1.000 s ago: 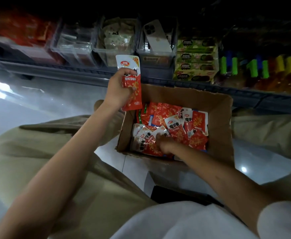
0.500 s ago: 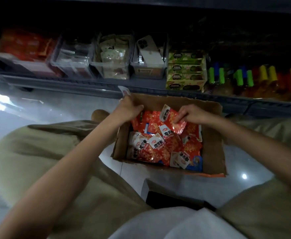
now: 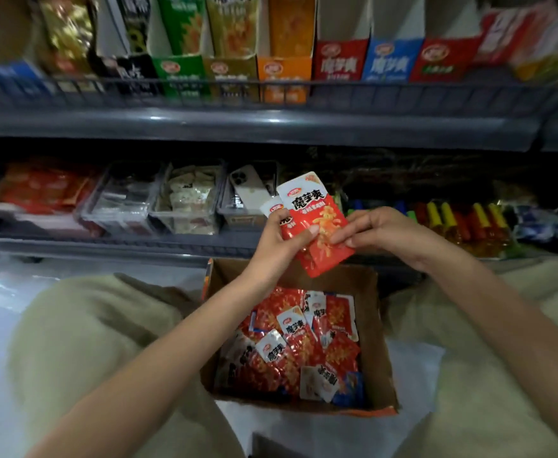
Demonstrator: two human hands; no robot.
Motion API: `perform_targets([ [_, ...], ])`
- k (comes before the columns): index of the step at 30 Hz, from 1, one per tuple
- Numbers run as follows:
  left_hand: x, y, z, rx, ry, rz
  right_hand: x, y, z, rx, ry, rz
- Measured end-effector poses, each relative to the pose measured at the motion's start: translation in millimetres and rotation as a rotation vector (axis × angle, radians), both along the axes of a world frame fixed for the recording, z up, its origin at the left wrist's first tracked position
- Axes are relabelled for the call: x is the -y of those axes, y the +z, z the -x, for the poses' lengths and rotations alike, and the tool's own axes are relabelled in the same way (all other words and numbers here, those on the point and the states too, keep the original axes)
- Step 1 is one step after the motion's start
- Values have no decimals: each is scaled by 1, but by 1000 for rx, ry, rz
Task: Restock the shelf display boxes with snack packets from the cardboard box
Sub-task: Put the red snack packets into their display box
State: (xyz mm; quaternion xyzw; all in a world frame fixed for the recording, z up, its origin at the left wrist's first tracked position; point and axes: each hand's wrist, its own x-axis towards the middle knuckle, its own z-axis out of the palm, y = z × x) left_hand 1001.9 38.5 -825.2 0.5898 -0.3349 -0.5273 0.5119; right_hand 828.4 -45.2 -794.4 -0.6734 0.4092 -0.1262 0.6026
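Red snack pkts [image 3: 317,223] being held above cardboard box [image 3: 375,325], L hand [image 3: 277,249] gripping two w/ thumb on front, R hand [image 3: 383,229] pinching front pkt's edge, more pkts [image 3: 297,352] lying in box, display boxes [image 3: 338,61] standing on upper shelf [image 3: 271,123].

Two hands [image 3: 279,241] [image 3: 388,231], two held packets [image 3: 315,223] [image 3: 272,208], one cardboard box [image 3: 379,345], one phone [image 3: 248,190]

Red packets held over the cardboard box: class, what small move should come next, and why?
Probably lift the red packets to the red display box on the upper shelf. The left hand grips them, fingertips of the right hand touch the front one's edge, and that box bears the same characters and looks part empty.
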Motion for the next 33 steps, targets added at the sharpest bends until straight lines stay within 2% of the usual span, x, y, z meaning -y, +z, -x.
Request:
perform_targets([
  [4, 16, 12, 13, 191, 65, 242, 6, 20, -4, -63, 75, 106],
  [7, 23, 20, 18, 383, 37, 427, 4, 29, -9, -165, 5, 378],
  [10, 28, 33, 19, 532, -15, 504, -3, 29, -18, -74, -133, 484],
  [12, 33, 43, 16, 524, -37, 555, -6, 27, -22, 12, -213, 488],
  [15, 37, 57, 8, 511, -78, 575, 0, 35, -24, 147, -410, 621],
  [16, 37, 61, 7, 534, -117, 573, 3, 42, -24, 208, -420, 609],
  [19, 35, 69, 11, 697, -237, 572, 10, 60, -27, 443, -297, 374],
  [21, 34, 67, 13, 793, -276, 546, 13, 66, -25, 464, -259, 350],
  [24, 40, 63, 15, 832, -335, 522, 17, 66, -17, 439, -215, 308],
  [27, 47, 67, 13, 797, -305, 475, 21, 70, -14, 396, -191, 368],
  [29, 51, 77, 11, 981, -280, 530, 24, 77, -17, 380, -241, 499],
  [31, 61, 89, 4, 1089, -118, 757, 29, 88, -20, 412, -327, 610],
  [33, 85, 96, -7, 1188, 54, 797, 36, 102, -23, 537, -471, 672],
])
